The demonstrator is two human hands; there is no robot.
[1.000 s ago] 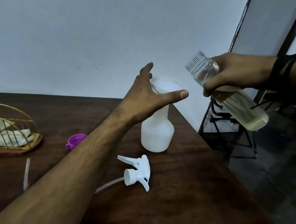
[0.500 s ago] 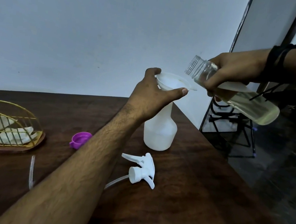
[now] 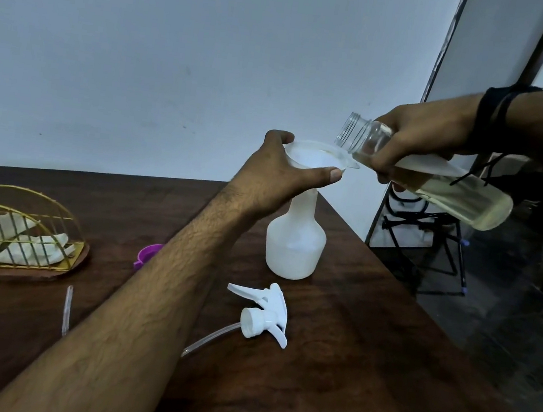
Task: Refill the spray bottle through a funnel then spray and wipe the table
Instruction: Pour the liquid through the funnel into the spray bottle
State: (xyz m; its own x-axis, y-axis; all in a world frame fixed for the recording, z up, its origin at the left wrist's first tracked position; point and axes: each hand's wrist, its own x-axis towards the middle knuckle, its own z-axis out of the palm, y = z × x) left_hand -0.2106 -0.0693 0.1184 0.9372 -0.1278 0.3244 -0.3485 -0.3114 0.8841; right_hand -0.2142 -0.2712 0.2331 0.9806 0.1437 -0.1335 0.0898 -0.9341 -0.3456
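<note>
Funnel (image 3: 314, 156): light, tippy; my left hand (image 3: 274, 175) pinches its rim. Right hand (image 3: 420, 139) wraps the slick, liquid-heavy clear bottle (image 3: 438, 189) near its neck.

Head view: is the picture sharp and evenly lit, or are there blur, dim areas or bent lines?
Head view: light is dim and soft, with no hard shadows; the white wall is brightest, the brown table dark. The spray bottle, funnel and trigger head look fairly sharp. The wide lens tilts the door frame. The floor at right is murky.
</note>
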